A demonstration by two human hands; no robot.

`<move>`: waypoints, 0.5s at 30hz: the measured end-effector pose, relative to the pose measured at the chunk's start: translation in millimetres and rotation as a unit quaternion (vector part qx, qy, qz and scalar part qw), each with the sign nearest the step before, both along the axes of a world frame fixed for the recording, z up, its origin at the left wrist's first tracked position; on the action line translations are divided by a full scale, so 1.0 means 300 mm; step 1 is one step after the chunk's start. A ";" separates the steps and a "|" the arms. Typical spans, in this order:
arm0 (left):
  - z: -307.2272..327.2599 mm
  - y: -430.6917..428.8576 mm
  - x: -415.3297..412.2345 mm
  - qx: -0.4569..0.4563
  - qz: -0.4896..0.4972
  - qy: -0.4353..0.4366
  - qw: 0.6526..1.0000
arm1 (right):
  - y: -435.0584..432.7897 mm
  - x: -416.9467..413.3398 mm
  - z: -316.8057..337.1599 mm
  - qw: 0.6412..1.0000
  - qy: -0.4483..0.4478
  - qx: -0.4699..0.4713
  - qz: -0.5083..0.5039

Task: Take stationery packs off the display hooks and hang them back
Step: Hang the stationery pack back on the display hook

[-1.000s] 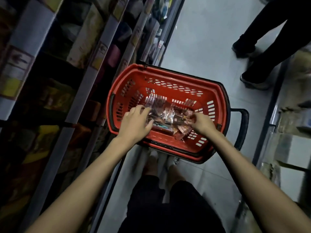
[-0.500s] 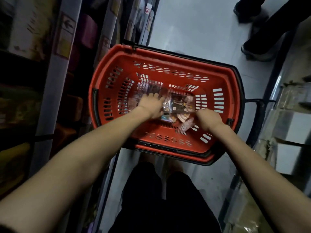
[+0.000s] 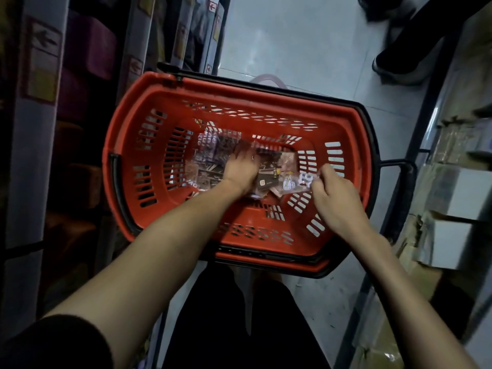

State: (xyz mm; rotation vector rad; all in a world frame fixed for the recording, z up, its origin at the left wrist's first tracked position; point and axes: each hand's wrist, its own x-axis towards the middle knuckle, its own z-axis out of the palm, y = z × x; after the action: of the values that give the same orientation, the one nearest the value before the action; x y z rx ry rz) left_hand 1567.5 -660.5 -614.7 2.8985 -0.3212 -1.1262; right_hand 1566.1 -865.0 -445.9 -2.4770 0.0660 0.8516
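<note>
Clear-wrapped stationery packs [image 3: 213, 158] lie flat in a loose heap beneath my left fingers [image 3: 242, 157]. A white-and-blue pack [image 3: 303, 180] sits tilted, its edge pinched between my right fingertips [image 3: 322, 173].

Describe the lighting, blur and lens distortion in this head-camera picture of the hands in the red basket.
Head view: dim overall, the shelves on the left nearly black, the floor palest; the left hand is smeared at its fingers by motion blur, as is a bystander's shoe; the clear packs catch faint glare; the wide lens bows the basket rim.
</note>
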 end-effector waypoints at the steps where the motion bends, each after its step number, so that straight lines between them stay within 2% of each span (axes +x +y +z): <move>1: -0.002 0.007 -0.006 -0.019 0.020 -0.016 0.999 | 0.000 0.008 0.002 1.000 0.006 0.002 -0.017; 3: -0.014 0.016 -0.014 -0.065 0.082 -0.025 0.994 | 0.009 0.023 0.006 0.999 0.016 0.016 -0.048; 5: -0.022 0.018 -0.013 -0.128 0.192 0.045 0.972 | 0.023 0.036 0.014 0.996 0.028 0.037 -0.071; 7: -0.016 0.019 -0.007 -0.199 0.340 0.129 0.910 | 0.029 0.048 0.024 0.991 0.050 0.070 -0.101; 9: -0.001 0.021 -0.008 -0.259 0.452 0.171 0.836 | 0.020 0.056 0.027 0.982 0.079 0.108 -0.132; 11: 0.033 0.028 -0.016 -0.294 0.498 0.169 0.798 | 0.003 0.053 0.022 0.979 0.086 0.127 -0.132; 15: 0.133 0.048 -0.018 -0.334 0.532 0.114 0.769 | -0.013 0.032 0.004 0.975 0.005 0.169 -0.144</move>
State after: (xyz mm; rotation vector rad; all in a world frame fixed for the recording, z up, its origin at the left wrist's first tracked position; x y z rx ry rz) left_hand 1562.2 -645.9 -574.8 1.7372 0.7074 -0.8251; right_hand 1575.8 -869.0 -444.9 -2.0813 0.2570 0.6867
